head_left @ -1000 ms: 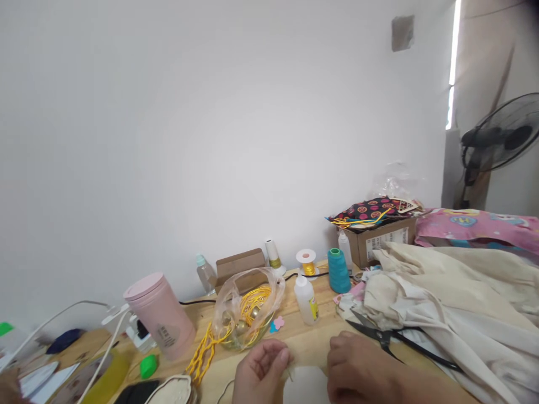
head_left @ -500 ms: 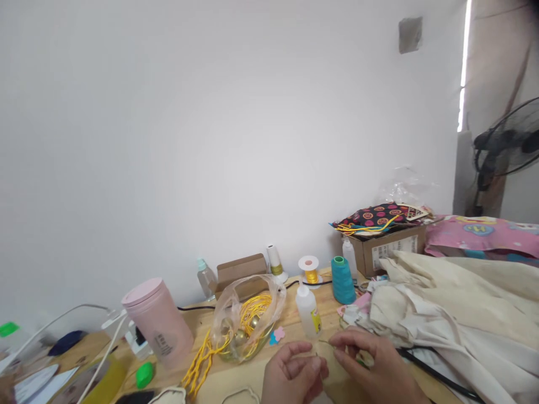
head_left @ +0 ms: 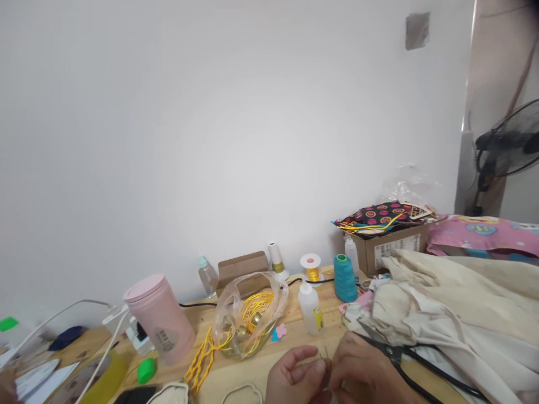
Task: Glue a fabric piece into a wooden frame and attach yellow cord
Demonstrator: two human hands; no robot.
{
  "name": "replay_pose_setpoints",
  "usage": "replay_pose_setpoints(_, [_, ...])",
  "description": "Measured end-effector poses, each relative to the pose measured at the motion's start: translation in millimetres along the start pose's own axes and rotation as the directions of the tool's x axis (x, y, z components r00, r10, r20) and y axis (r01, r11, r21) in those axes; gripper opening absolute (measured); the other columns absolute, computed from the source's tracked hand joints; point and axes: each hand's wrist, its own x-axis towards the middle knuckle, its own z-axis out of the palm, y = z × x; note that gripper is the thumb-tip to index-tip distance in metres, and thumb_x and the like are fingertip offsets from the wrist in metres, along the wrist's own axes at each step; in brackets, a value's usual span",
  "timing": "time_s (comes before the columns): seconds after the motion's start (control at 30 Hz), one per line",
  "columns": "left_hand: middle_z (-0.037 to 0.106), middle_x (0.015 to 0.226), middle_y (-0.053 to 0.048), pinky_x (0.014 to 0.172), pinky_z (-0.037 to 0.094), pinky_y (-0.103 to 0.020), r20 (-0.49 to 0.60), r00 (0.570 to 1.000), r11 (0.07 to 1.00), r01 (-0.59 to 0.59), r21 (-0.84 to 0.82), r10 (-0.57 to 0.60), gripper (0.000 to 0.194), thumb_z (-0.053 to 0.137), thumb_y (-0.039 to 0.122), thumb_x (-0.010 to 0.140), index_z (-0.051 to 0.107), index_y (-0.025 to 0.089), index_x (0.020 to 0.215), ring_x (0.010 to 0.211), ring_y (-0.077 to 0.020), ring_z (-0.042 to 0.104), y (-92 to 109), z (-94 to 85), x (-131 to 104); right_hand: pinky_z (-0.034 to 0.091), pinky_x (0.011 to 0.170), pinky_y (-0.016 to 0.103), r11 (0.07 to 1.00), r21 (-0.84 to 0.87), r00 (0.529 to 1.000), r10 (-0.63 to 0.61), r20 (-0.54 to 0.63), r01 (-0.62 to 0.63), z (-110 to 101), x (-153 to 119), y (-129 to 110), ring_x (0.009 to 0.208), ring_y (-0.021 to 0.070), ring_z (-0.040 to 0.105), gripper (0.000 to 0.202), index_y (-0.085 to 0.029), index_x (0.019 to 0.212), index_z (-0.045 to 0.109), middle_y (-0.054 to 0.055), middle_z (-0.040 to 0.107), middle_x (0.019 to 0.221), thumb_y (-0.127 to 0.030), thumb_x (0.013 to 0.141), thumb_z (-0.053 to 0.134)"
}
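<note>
1. Your left hand: bottom centre, thumb and bent fingers pinching at a thin strand; index finger raised a bit.
2. Your right hand: right up against the left, fingers curled in. Fingertips hidden, can't tell if they grip the strand too.
3. Strand location: where your two hands meet, thin ends poking up above the fingertips; the rest is covered.
4. Just beyond your hands: squeeze bottle, upright on the wooden table, yellow label.
5. Beside your right hand: scissors with black handles, partly next to cream fabric.
6. Left of your left hand: pale cord loop on the table, cut off by the frame edge.
7. Further back: clear plastic bag with yellow cords, plus teal thread cone, standing.
</note>
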Motion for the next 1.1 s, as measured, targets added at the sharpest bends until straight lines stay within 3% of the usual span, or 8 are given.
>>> replay_pose_setpoints(0.2, [0.067,0.056,-0.007,0.053,0.047,-0.029,0.003,1.000,0.995,-0.025,-0.097,0.026,0.049,0.081,0.035,0.026,0.058,0.013,0.065,0.054,-0.0184,0.062,-3.5,3.9,-1.4,0.038,0.058,0.024,0.998,-0.053,0.997,-0.043,0.060,0.046,-2.2,-1.8,-5.3,0.058,0.0118,0.053,0.018,-0.021,0.057,0.057,0.000,0.063,0.058,-0.010,0.060,0.044])
replay_pose_setpoints(0.37, [0.068,0.057,-0.006,0.046,0.046,-0.024,-0.060,0.998,0.998,-0.039,-0.049,0.036,0.053,0.080,0.037,0.024,0.058,0.013,0.066,0.050,-0.0153,0.060,-2.7,7.3,-3.5,0.037,0.056,0.023,0.997,-0.046,0.998,-0.062,0.033,0.064,3.0,-2.3,-0.5,0.055,0.0109,0.050,0.017,-0.020,0.054,0.055,-0.001,0.061,0.056,-0.008,0.055,0.043])
replay_pose_setpoints(0.5, [0.067,0.057,-0.005,0.046,0.046,-0.025,-0.076,0.995,0.998,-0.070,-0.012,0.069,0.054,0.079,0.037,0.026,0.058,0.013,0.069,0.049,-0.0152,0.059,0.2,8.2,-5.5,0.038,0.057,0.023,0.994,0.016,0.994,-0.105,0.026,0.104,3.5,-2.8,0.1,0.056,0.0115,0.052,0.015,-0.020,0.055,0.056,0.000,0.062,0.057,-0.011,0.057,0.044])
replay_pose_setpoints(0.63, [0.067,0.057,-0.004,0.044,0.044,-0.024,-0.080,0.994,0.997,-0.067,0.040,0.070,0.055,0.078,0.039,0.029,0.058,0.013,0.074,0.053,-0.0174,0.061,4.6,8.8,-9.3,0.040,0.062,0.025,0.993,0.063,0.994,0.102,-0.048,-0.099,-3.1,-4.1,-2.6,0.063,0.0130,0.053,0.012,-0.019,0.062,0.056,0.002,0.061,0.063,-0.015,0.068,0.047])
replay_pose_setpoints(0.77, [0.068,0.058,-0.005,0.044,0.043,-0.021,-0.032,0.997,0.997,-0.064,0.040,0.066,0.056,0.078,0.039,0.031,0.057,0.013,0.076,0.054,-0.0163,0.062,7.1,9.2,-13.1,0.041,0.058,0.024,0.936,0.169,0.946,0.321,-0.051,-0.309,-7.0,-2.2,1.2,0.064,0.0138,0.053,0.015,-0.017,0.069,0.061,0.002,0.060,0.066,-0.028,0.073,0.053])
replay_pose_setpoints(0.9, [0.069,0.057,-0.006,0.044,0.044,-0.021,0.007,0.999,0.999,-0.043,0.006,0.043,0.060,0.079,0.037,0.029,0.056,0.012,0.078,0.051,-0.0146,0.061,6.9,9.4,-14.4,0.041,0.060,0.026,0.889,0.285,0.932,0.355,0.064,-0.358,-7.6,0.9,2.8,0.066,0.0152,0.053,0.022,-0.017,0.070,0.068,0.003,0.060,0.067,-0.036,0.071,0.056])
replay_pose_setpoints(1.1, [0.067,0.053,-0.004,0.043,0.043,-0.019,0.019,0.999,0.999,-0.034,0.026,0.033,0.062,0.079,0.037,0.030,0.056,0.011,0.080,0.045,-0.0107,0.057,6.5,9.5,-15.1,0.040,0.059,0.025,0.851,0.383,0.930,0.363,0.065,-0.359,-6.1,0.4,3.2,0.064,0.0146,0.052,0.027,-0.017,0.066,0.069,0.003,0.058,0.062,-0.038,0.073,0.055])
